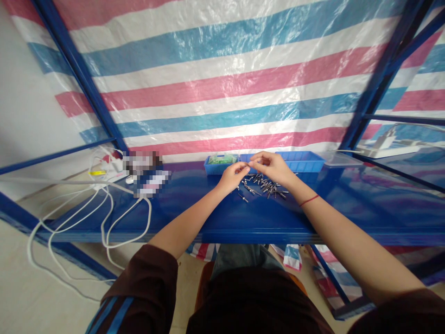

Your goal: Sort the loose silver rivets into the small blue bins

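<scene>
My left hand [233, 176] and my right hand [273, 166] meet above the blue tabletop, fingertips almost touching. Each is closed in a pinch; whatever sits between the fingers is too small to make out. Just below them lies a loose pile of small slim metal pins [269, 184], silvery with darker parts. A few pins [243, 198] are scattered nearer to me, off the left side of the pile. Behind my left hand stands a blue bin [212, 170] with green, plastic-wrapped contents [222, 159].
A longer blue bin [306, 166] stands behind my right hand, with a clear plastic lid or tray [342, 158] beside it. White cables [111, 208] loop over the table's left end. A power strip [389, 146] lies at right. Blue posts [79, 76] frame a striped sheet [225, 79].
</scene>
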`<action>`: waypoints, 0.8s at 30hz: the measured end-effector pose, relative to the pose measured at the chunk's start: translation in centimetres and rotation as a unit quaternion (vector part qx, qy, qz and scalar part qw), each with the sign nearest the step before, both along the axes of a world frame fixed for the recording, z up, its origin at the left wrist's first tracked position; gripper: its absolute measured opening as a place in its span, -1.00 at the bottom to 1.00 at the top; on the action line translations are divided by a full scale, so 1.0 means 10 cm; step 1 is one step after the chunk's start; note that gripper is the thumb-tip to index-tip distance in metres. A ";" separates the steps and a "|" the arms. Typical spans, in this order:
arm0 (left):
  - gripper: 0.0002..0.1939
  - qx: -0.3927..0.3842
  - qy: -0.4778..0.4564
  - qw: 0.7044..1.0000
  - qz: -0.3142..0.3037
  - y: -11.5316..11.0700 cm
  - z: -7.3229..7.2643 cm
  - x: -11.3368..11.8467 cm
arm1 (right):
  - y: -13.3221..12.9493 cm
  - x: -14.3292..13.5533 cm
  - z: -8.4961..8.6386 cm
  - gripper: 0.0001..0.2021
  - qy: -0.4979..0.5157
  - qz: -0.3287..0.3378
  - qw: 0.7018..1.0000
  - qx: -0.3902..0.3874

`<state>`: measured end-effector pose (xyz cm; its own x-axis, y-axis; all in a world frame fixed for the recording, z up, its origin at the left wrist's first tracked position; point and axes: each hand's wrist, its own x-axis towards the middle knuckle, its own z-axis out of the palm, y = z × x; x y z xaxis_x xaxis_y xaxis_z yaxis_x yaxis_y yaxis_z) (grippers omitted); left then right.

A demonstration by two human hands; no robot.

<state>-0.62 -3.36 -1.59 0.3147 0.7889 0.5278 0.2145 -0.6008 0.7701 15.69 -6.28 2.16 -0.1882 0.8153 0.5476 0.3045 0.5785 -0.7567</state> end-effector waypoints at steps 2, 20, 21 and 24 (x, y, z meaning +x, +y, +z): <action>-0.76 -0.024 -0.020 0.999 -0.018 0.00 0.01 0.01 | -0.03 -0.01 0.02 -0.68 0.008 0.022 0.999 -0.021; -0.67 0.047 0.022 0.996 0.074 -0.10 0.06 -0.02 | 0.05 0.01 -0.03 -0.83 -0.016 -0.029 0.999 -0.018; -0.60 0.047 0.036 0.996 0.073 -0.11 0.06 -0.02 | 0.08 0.02 -0.02 -0.82 0.050 -0.028 0.996 -0.061; -0.54 0.079 0.123 0.988 0.040 -0.13 0.05 -0.02 | 0.19 0.17 -0.01 -0.82 0.268 -0.085 0.948 -0.150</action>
<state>-0.84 -4.65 -1.09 0.3883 0.7305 0.5618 0.4359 -0.6827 0.5864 17.35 -4.42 2.03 0.1999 0.9429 0.2663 -0.1007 0.2901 -0.9517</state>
